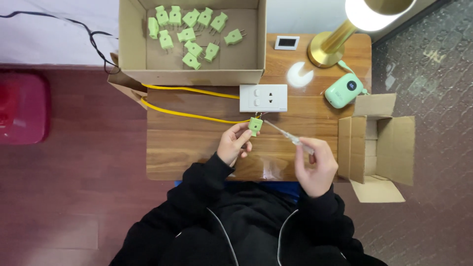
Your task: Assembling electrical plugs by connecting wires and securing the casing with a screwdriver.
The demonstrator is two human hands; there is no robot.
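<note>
The green plug is sitting above the wooden table, just below the white socket, with a yellow cable running into it. The left hand is pinching the plug. The right hand is gripping a screwdriver, its tip touching the plug. A cardboard box of plugs is standing behind.

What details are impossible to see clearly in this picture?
- Head view: the screwdriver tip at the green plug is too small to judge contact.
- The plug's lower side is covered by the left hand fingers.
- The small box interior is shadowed.
- The lamp top is cut off by the edge, overexposed.
</note>
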